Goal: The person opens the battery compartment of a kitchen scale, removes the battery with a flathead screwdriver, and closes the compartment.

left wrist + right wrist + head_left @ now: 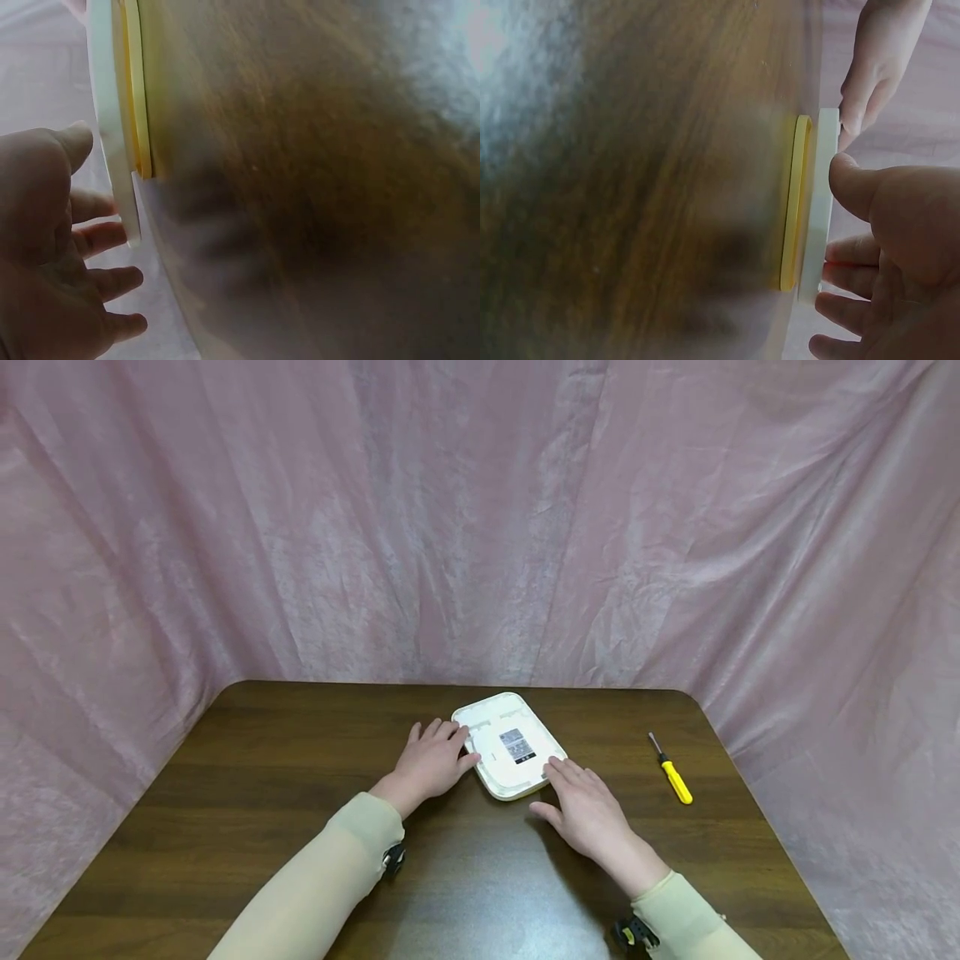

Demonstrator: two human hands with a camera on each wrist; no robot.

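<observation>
My right hand at the device's edge

My right hand (896, 255) lies against the thin white device (817, 210), thumb near its side, fingers straight along the white face. A yellow rim (793, 202) runs beneath the white part, on the brown table (630, 187). My left hand (877, 60) has fingertips touching the far end of the device.

Flat device between two hands on the table

The white rectangular plastic device (510, 745) lies mid-table (262, 760), left hand (431, 762) at its left edge, right hand (588, 810) before its near-right corner (fingertips touching), yellow-handled screwdriver (671, 770) well right.
</observation>
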